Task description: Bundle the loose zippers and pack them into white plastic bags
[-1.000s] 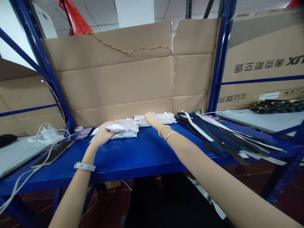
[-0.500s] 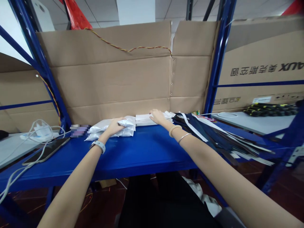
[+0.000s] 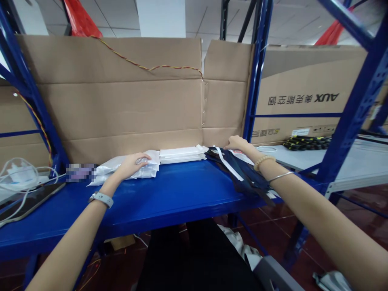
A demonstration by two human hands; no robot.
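My left hand (image 3: 131, 163) rests palm down, fingers spread, on a crumpled heap of white plastic bags (image 3: 148, 166) at the back of the blue shelf (image 3: 169, 198). A neat stack of flat white packets (image 3: 181, 154) lies just right of that heap, untouched. My right hand (image 3: 238, 143) reaches over to a pile of dark strips with white bands (image 3: 239, 171) on the shelf's right end; its fingers bend down onto the pile's far edge, and whether they grip a strip is unclear. A watch is on my left wrist, and bracelets are on my right.
Brown cardboard sheets (image 3: 121, 105) wall the back of the shelf. A tablet (image 3: 27, 202) and white cables (image 3: 18, 171) lie at the far left. Blue rack uprights (image 3: 253, 81) stand right of centre. A grey table (image 3: 333, 159) to the right carries black and yellow tools (image 3: 306, 142).
My right hand left the stack of white packets and moved right to the pile of dark strips. My left hand stayed on the white bags, and the view swung to the right.
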